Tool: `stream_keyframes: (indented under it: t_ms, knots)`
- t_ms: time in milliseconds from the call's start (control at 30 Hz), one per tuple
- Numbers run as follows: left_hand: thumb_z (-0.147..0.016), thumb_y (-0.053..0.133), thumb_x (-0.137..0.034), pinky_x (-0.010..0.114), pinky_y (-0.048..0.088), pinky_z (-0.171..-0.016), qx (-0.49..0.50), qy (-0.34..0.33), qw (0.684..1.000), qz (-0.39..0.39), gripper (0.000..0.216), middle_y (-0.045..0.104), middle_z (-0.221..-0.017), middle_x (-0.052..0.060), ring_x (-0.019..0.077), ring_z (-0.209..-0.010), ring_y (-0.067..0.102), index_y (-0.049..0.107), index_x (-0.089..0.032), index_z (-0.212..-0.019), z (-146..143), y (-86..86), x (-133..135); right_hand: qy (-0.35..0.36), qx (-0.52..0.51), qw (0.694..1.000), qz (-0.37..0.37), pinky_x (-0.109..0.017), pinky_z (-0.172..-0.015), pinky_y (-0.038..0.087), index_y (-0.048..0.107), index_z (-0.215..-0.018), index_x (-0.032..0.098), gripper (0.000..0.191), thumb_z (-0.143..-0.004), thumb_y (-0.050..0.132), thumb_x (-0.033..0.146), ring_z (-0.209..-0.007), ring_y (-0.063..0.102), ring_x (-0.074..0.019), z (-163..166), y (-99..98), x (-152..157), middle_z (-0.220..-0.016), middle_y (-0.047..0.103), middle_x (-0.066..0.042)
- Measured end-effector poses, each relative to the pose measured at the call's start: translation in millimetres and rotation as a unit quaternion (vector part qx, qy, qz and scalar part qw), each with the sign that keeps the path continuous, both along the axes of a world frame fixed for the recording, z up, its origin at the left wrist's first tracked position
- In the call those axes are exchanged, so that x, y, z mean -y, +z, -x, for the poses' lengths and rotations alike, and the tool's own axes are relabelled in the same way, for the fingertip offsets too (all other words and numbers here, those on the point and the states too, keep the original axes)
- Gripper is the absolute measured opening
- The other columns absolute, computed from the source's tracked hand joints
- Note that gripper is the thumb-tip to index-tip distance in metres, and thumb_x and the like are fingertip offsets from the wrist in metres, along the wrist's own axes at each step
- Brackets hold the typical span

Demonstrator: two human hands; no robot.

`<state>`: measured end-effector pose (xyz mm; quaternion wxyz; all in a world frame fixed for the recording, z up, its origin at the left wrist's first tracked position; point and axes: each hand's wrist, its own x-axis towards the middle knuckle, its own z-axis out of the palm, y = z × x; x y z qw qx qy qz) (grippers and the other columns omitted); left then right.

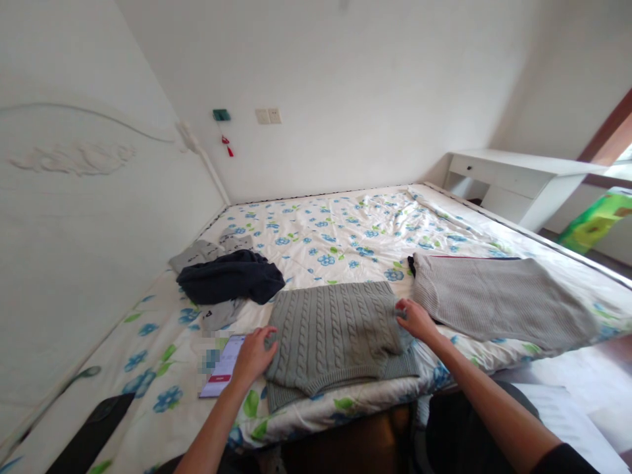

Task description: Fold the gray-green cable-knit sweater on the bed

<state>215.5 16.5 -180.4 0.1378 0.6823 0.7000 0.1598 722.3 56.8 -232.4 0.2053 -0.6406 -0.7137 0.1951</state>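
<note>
A grey cable-knit sweater (pixel 333 336) lies folded on the flowered bedsheet (pixel 345 227) near the bed's front edge. My left hand (pixel 254 355) rests on its left edge, fingers curled on the knit. My right hand (pixel 415 318) pinches its upper right corner. A second, lighter grey knit sweater (pixel 498 296) lies folded flat just to the right, on top of a dark garment edge.
A dark navy garment (pixel 232 276) is piled over grey clothes (pixel 200 253) at the left. A phone (pixel 223 375) lies beside my left hand. A white headboard (pixel 74 230) runs along the left. A white desk (pixel 518 178) and a green box (pixel 595 220) stand at right.
</note>
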Motion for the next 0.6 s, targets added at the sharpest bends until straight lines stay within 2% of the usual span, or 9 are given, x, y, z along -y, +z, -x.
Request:
stream_keyframes:
  t_ms: [100, 167, 267, 367, 467, 600]
  knots:
    - [-0.084, 0.068, -0.031, 0.036, 0.052, -0.102, 0.034, -0.19, 0.978, 0.076, 0.028, 0.074, -0.109, 0.005, 0.0266, -0.109, 0.07, 0.075, -0.027, -0.111, -37.8, -4.9, 34.7, 0.216, -0.019, 0.976, 0.029, -0.027, -0.088, 0.053, 0.077, -0.109, 0.024, 0.032, -0.081, 0.066, 0.011, -0.095, 0.073, -0.0194, 31.3, 2.1, 39.2, -0.103, 0.078, -0.002]
    - [-0.079, 0.074, -0.028, 0.037, 0.051, -0.104, 0.021, -0.258, 0.959, 0.114, 0.033, 0.074, -0.114, 0.006, 0.0274, -0.115, 0.068, 0.076, -0.027, -0.112, -60.3, -11.6, 54.1, 0.27, 0.005, 0.962, 0.05, -0.026, -0.085, 0.053, 0.077, -0.114, 0.027, 0.035, -0.081, 0.073, 0.017, -0.094, 0.073, -0.0199, 51.5, 0.4, 61.7, -0.108, 0.078, -0.002]
    - [-0.083, 0.068, -0.024, 0.037, 0.049, -0.104, -0.001, -0.267, 0.955, 0.127, 0.03, 0.075, -0.116, 0.008, 0.0273, -0.117, 0.067, 0.077, -0.025, -0.111, -77.4, -16.0, 63.9, 0.241, 0.054, 0.968, 0.055, -0.028, -0.084, 0.052, 0.079, -0.115, 0.026, 0.032, -0.083, 0.078, 0.025, -0.097, 0.073, -0.0222, 67.9, 1.7, 73.6, -0.114, 0.078, -0.004]
    - [-0.088, 0.061, -0.027, 0.031, 0.05, -0.089, 0.027, -0.255, 0.953, 0.161, 0.024, 0.076, -0.099, 0.005, 0.0224, -0.096, 0.071, 0.08, -0.022, -0.103, -72.6, -8.2, 56.2, 0.236, 0.014, 0.966, 0.101, -0.024, -0.075, 0.048, 0.081, -0.097, 0.023, 0.014, -0.086, 0.081, 0.032, -0.084, 0.069, -0.0182, 65.8, 7.9, 65.2, -0.092, 0.078, -0.001]
    - [-0.085, 0.064, -0.033, 0.027, 0.047, -0.074, 0.069, -0.243, 0.946, 0.205, 0.025, 0.074, -0.084, 0.001, 0.0192, -0.081, 0.068, 0.081, -0.022, -0.1, -60.2, 1.7, 50.5, 0.25, -0.077, 0.951, 0.162, -0.022, -0.066, 0.043, 0.082, -0.088, 0.022, 0.021, -0.082, 0.087, 0.041, -0.073, 0.064, -0.0145, 57.5, 9.2, 56.7, -0.077, 0.073, 0.003]
    - [-0.075, 0.072, -0.033, 0.027, 0.048, -0.072, 0.084, -0.263, 0.923, 0.268, 0.032, 0.078, -0.086, 0.001, 0.0205, -0.081, 0.07, 0.085, -0.023, -0.103, -51.5, 2.4, 48.7, 0.301, -0.116, 0.914, 0.246, -0.023, -0.068, 0.046, 0.086, -0.098, 0.024, 0.035, -0.072, 0.093, 0.046, -0.076, 0.067, -0.0159, 47.6, -0.4, 49.5, -0.083, 0.078, 0.002]
